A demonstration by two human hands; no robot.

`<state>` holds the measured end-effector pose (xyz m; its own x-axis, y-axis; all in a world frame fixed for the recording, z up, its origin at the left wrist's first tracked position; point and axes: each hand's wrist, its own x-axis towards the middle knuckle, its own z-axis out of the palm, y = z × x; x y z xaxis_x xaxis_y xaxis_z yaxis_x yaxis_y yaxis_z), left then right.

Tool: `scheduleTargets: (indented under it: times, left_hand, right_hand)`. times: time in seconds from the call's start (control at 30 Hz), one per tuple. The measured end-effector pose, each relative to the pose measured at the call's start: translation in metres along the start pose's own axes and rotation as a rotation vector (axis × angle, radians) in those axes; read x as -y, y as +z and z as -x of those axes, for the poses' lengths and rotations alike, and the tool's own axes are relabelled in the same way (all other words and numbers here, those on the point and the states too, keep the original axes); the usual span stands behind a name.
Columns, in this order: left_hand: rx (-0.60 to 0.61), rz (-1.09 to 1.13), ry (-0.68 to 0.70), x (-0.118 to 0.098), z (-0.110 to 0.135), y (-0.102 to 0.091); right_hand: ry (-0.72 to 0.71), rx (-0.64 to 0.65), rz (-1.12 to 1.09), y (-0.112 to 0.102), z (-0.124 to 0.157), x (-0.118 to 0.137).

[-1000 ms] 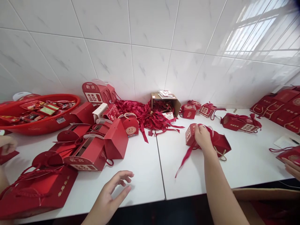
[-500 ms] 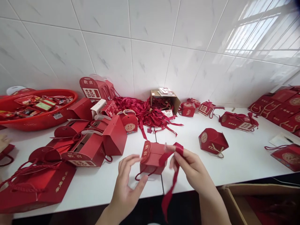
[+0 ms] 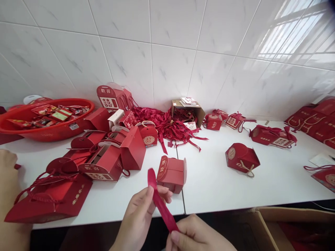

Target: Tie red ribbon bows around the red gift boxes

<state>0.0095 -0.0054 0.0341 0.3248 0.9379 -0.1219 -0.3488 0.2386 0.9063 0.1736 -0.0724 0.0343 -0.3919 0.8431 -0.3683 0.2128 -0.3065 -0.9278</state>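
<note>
Both my hands hold one red ribbon [image 3: 160, 202] just in front of the white table's near edge. My left hand [image 3: 141, 218] pinches its upper end between thumb and fingers. My right hand [image 3: 197, 235] is closed on the lower end at the bottom of the view. A small red gift box [image 3: 171, 173] with a gold emblem stands on the table right behind the ribbon, untouched by either hand. Another small red box [image 3: 242, 158] with a cord handle lies further right.
A pile of red boxes and bags [image 3: 104, 157] fills the left of the white table [image 3: 220, 184]. A red basin [image 3: 47, 120] of packets sits far left, loose ribbons [image 3: 172, 130] at the wall. Another person's hand [image 3: 7, 170] is at the left edge. A cardboard box [image 3: 295, 226] stands below right.
My right hand brought the small box from the right to the table's middle and set it down. Both hands then came off the box and now hold the ribbon between them.
</note>
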Motion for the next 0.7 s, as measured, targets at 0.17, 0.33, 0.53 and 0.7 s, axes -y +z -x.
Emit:
scheduleTargets:
  times: [0.17,0.33,0.53,0.7]
  left_hand:
    - [0.027,-0.018,0.051,-0.007,0.0,0.0]
    - [0.203,-0.54,0.137,0.008,0.003,0.011]
    - [0.294,-0.872,0.465,0.009,-0.005,0.021]
    - [-0.016,-1.074,0.84,0.001,-0.035,0.017]
  right_hand:
    - [-0.227,-0.06,0.096,-0.006,-0.004,-0.015]
    - [-0.474,-0.397,-0.307,-0.005,-0.019,-0.023]
    - [-0.464,-0.521,-0.64,-0.012,-0.021,-0.013]
    - [-0.388,-0.565,-0.598,-0.065,-0.029,-0.011]
